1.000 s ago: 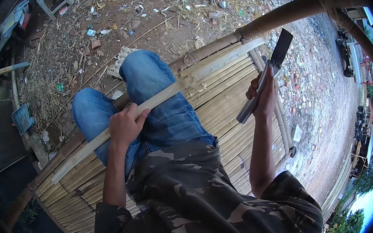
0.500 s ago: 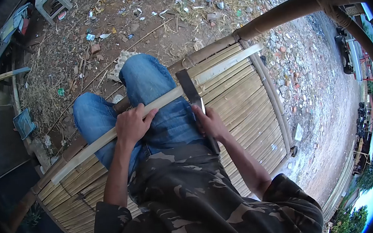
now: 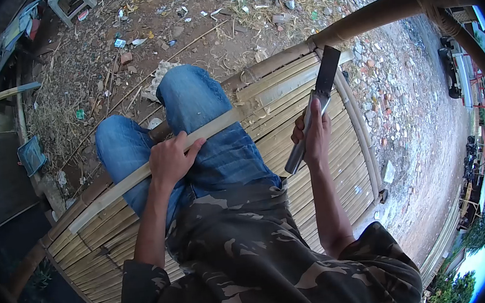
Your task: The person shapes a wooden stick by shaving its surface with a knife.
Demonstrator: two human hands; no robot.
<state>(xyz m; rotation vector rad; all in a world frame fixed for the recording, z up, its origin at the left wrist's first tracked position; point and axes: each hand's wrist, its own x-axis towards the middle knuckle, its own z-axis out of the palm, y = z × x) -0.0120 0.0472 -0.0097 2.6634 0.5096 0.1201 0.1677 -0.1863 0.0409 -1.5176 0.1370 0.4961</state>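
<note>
A long pale bamboo strip (image 3: 216, 124) lies slantwise across my thighs, its right part blurred over the bench. My left hand (image 3: 170, 162) is closed around it above my lap, thumb on the near side. Farther right, my right hand (image 3: 314, 135) grips a large knife (image 3: 327, 71) by its handle. The dark, broad blade has a squared end and points up and away, near the strip's far right end. Whether the blade touches the strip I cannot tell.
I sit on a bamboo slat bench (image 3: 318, 143) with a thick bamboo pole frame (image 3: 382, 15). Litter and dry grass cover the ground (image 3: 183, 39). A plastic stool (image 3: 70, 7) stands at the upper left, a blue basket (image 3: 32, 163) at the left.
My right hand has swung outward to the right and away from my body with the knife, from beside my thigh to near the strip's far end. The left hand stays in place.
</note>
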